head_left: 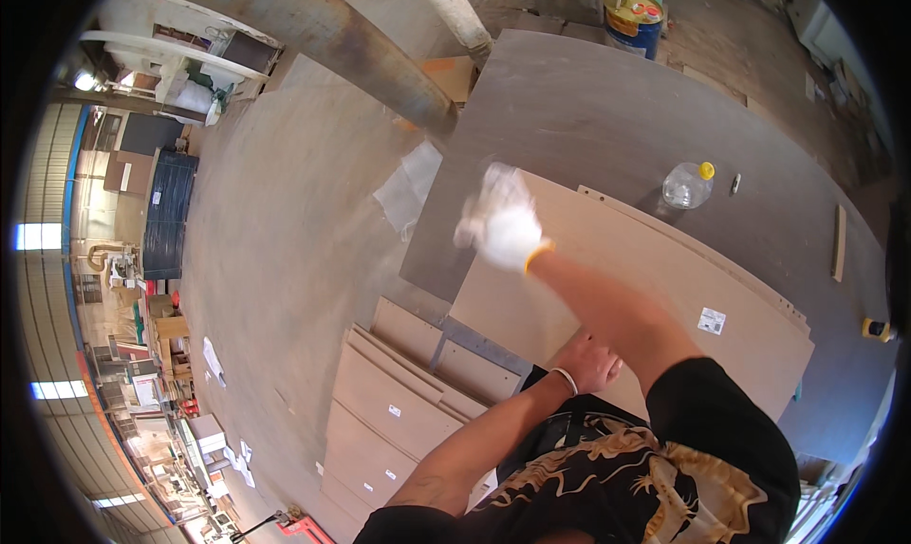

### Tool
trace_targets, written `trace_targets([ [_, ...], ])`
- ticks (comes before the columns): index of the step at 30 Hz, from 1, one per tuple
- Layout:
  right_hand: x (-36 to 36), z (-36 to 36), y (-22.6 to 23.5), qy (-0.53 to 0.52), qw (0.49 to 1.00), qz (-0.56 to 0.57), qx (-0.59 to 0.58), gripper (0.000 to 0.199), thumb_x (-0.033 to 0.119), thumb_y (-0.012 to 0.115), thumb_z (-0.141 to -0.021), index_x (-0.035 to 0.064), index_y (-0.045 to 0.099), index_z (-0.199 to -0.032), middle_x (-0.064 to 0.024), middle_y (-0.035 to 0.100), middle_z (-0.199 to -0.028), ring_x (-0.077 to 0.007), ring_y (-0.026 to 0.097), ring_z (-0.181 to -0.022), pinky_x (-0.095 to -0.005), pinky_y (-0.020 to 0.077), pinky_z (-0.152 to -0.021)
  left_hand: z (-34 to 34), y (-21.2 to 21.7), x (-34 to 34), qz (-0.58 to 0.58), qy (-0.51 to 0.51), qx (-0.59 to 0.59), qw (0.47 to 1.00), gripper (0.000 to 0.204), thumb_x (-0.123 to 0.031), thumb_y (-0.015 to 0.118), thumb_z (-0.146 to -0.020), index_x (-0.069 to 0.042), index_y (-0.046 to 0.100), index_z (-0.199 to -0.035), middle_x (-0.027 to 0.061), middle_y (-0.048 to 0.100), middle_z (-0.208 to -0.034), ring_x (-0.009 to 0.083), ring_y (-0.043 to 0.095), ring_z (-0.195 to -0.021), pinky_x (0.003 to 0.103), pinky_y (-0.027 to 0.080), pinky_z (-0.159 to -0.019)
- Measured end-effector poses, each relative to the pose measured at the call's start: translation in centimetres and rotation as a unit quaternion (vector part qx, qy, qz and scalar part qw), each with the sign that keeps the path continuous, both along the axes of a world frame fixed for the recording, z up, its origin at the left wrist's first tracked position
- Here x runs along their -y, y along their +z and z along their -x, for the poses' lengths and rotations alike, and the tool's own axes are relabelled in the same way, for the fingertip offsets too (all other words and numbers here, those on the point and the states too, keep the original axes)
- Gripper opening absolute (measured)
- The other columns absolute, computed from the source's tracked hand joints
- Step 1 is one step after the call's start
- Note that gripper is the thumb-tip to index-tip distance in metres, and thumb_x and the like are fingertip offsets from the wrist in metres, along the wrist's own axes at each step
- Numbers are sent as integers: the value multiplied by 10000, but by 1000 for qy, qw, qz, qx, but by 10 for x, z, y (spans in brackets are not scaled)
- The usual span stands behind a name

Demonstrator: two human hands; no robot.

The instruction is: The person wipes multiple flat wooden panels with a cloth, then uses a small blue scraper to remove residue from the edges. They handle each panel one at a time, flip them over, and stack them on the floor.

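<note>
A stack of light brown flat panels lies on a large dark grey board. My right hand, in a white glove with a yellow cuff, is over the far left corner of the panels. It is smeared by motion, so its fingers and anything in them cannot be made out. Bare and curled, my left hand rests at the near edge of the panels, below my right forearm. Its fingers are closed and partly hidden. A white label is stuck on the top panel.
On the dark grey board stand a clear bottle with a yellow cap and a tape measure. More brown panels are stacked at the lower left. Beyond are a rusty pillar and a metal drum.
</note>
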State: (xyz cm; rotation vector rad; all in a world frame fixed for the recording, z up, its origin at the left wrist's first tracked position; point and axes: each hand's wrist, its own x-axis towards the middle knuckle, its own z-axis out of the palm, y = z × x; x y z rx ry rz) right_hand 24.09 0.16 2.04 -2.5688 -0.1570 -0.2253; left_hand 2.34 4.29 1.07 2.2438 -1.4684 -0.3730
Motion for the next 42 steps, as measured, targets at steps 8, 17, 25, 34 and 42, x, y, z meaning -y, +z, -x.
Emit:
trace_targets([
  [8,44,14,44,112,993,-8,46,198,244,580,-950,124,737,-937,-136,724,-1058,-340,636,-1106,-459,463,-991,-1,2,0,-87,-54,21,995,522,-342,575,-929,-28,673,-1334,117,658,-1381,317,530,-1372,559,253,-1269],
  [17,-61,81,43,299,953,40,21,239,325,575,-924,151,713,-835,-50,715,-913,-228,648,-1045,-385,467,-1012,-2,-5,2,21,-6,188,982,737,-400,554,-983,-34,374,-1597,122,339,-1705,325,320,-1572,540,152,-1316],
  [25,-46,58,9,149,979,8,-137,180,251,565,-945,181,715,-1014,-37,691,-1160,-192,629,-1120,-380,466,-1049,1,-18,3,-34,-2,38,999,639,-374,574,-968,-50,514,-1515,171,495,-1595,351,445,-1492,507,269,-1280],
  [34,32,272,-6,305,951,3,59,419,321,621,-842,125,727,-1197,-69,624,-1389,-321,461,-1444,-498,306,-1270,103,15,-73,-65,-105,-211,970,504,-277,573,-1009,-35,556,-1450,168,592,-1473,339,603,-1305,441,475,-1114],
  [42,63,431,58,-16,987,137,-77,400,225,701,-783,129,742,-1169,-117,695,-1149,-299,630,-1193,-486,445,-1078,-14,70,-196,92,281,-160,942,249,-106,614,-1009,-18,745,-1202,196,765,-1167,351,735,-1091,413,572,-975],
])
